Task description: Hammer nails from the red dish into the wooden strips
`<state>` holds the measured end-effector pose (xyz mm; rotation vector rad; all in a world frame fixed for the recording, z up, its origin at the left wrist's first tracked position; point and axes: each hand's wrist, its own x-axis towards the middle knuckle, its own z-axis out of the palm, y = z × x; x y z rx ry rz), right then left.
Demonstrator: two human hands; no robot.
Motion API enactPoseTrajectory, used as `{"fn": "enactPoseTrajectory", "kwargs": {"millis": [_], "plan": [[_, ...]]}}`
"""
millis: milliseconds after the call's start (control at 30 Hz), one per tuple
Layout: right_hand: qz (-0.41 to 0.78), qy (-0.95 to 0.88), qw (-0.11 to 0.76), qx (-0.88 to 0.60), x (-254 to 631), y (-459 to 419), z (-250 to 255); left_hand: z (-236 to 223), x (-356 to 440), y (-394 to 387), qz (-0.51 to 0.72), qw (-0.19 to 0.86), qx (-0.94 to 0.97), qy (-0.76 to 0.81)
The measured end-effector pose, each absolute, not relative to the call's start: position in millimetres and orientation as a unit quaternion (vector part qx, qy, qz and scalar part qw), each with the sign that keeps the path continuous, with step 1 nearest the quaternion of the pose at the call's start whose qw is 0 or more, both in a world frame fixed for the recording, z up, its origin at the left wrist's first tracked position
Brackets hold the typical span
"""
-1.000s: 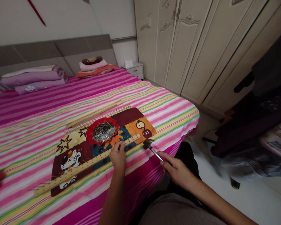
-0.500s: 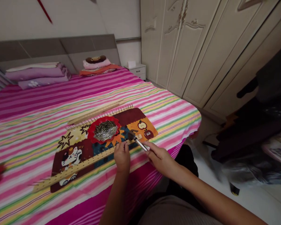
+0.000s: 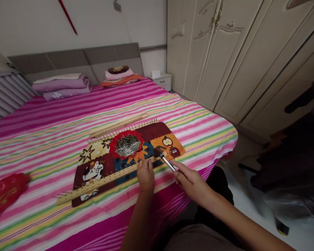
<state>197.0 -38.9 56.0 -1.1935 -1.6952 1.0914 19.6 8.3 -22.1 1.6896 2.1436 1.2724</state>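
My right hand (image 3: 192, 181) is closed around the shiny handle of a hammer (image 3: 169, 164), its dark head over the right end of a wooden strip (image 3: 104, 181). Close to the hammer head, my left hand (image 3: 146, 176) pinches its fingers together at the strip; whatever they hold is too small to make out. Nails stick out of the strip along its length. Beneath it lies a patterned mat (image 3: 157, 129) with a cat and apples on it. A red scalloped bowl (image 3: 113, 149) full of loose nails (image 3: 127, 145) sits on the mat behind my left hand.
Behind the bowl lie a strip with a row of upright nails (image 3: 125, 129) and plain wooden strips (image 3: 115, 126). A red tray (image 3: 9, 193) rests at the left on the striped bed (image 3: 54, 153). Folded bedding (image 3: 64, 85) is near the headboard; a wardrobe (image 3: 225, 62) stands right.
The view has turned left, so everything sits further right and more of the red tray shows. My hands keep nearly the same places at the strip, the hammer still in my right hand.
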Motion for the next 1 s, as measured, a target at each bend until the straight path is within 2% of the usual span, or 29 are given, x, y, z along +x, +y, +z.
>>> {"fn": "enactPoseTrajectory", "kwargs": {"millis": [133, 267, 367, 500, 600, 833, 933, 1000], "plan": [[0.469, -0.625, 0.395, -0.483, 214.7, -52.3, 51.4, -8.2, 12.2, 1.7, 0.422, 0.072, 0.557, 0.712], [0.504, -0.583, 0.390, -0.504, 230.8, -62.3, 40.2, 26.3, -26.2, 4.5, 0.397, -0.007, 0.540, 0.742], [0.520, -0.557, 0.390, -0.517, 237.8, -65.1, 32.5, 49.8, -62.9, 23.6, 0.283, -0.048, 0.541, 0.791], [0.531, -0.537, 0.393, -0.525, 240.5, -65.1, 25.5, 59.2, -85.0, 54.4, 0.090, 0.002, 0.561, 0.823], [0.533, -0.537, 0.399, -0.518, 240.4, -65.6, 22.5, 56.5, -82.9, 68.6, 0.035, 0.014, 0.549, 0.835], [0.534, -0.530, 0.406, -0.519, 238.6, -67.2, 22.6, 61.9, -90.4, 65.4, 0.062, 0.025, 0.572, 0.817], [0.536, -0.522, 0.403, -0.527, 237.3, -66.7, 24.8, 69.3, -91.6, 49.3, 0.194, 0.059, 0.554, 0.807], [0.535, -0.521, 0.401, -0.531, 236.4, -66.2, 26.6, 72.1, -84.7, 35.2, 0.308, 0.120, 0.524, 0.785]]}}
